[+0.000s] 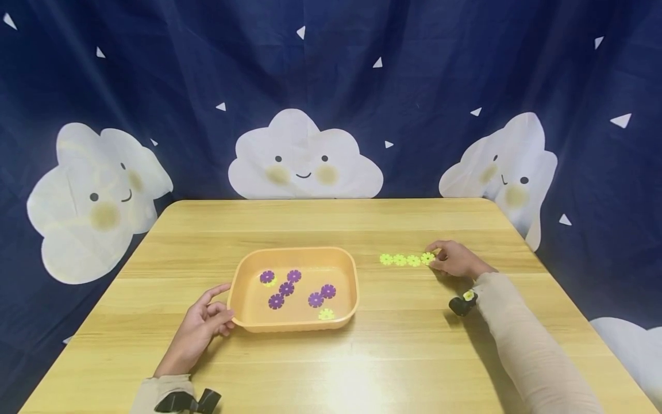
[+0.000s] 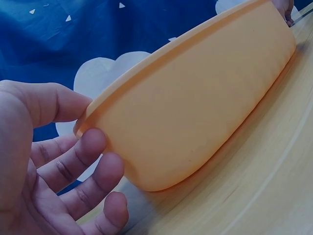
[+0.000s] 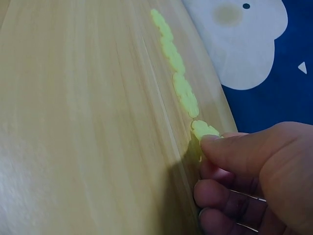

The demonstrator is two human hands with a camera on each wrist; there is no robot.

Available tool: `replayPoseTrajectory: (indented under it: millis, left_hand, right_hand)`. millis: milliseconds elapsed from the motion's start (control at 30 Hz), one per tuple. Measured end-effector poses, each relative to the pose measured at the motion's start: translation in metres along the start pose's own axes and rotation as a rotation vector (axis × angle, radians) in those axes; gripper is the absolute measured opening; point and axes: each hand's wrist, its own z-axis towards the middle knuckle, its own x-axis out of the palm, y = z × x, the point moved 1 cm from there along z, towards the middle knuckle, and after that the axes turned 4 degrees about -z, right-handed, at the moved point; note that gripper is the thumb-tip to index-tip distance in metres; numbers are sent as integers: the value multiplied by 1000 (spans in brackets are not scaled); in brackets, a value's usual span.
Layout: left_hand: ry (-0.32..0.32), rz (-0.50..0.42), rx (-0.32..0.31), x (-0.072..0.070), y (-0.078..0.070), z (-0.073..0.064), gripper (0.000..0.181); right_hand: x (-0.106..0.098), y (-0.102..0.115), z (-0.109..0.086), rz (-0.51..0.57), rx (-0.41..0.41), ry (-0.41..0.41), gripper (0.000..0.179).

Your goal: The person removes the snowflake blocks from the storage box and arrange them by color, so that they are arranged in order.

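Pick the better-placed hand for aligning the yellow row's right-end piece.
Right, likely: the right hand pinches that end piece, while the left hand, farther from it, holds the orange tray.

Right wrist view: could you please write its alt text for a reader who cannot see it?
A person's right grip pinches a yellow-green piece at the near end of a row of three others on a wooden table. Beyond the table's edge is blue cloth with a white cloud.

A tray (image 1: 292, 326) stands on the table (image 1: 414, 345), flower pieces (image 1: 283, 289) inside it. Right of the tray lies a row of pieces (image 1: 410, 260).
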Motion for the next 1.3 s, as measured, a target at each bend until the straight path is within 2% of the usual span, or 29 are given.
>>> replayPoseTrajectory:
  millis: [233, 633, 1133, 1300]
  left_hand:
    - [1, 0, 15, 0, 0, 0, 60]
    - [6, -7, 9, -1, 0, 0, 60]
    - [3, 8, 2, -1, 0, 0, 60]
    - [-1, 4, 1, -1, 1, 0, 61]
  right_hand:
    - [-1, 1, 0, 9, 23, 12, 34]
    - [-2, 11, 3, -18, 2, 7, 32]
    - [7, 36, 13, -73, -96, 25, 30]
    - [9, 47, 20, -76, -161, 36, 31]
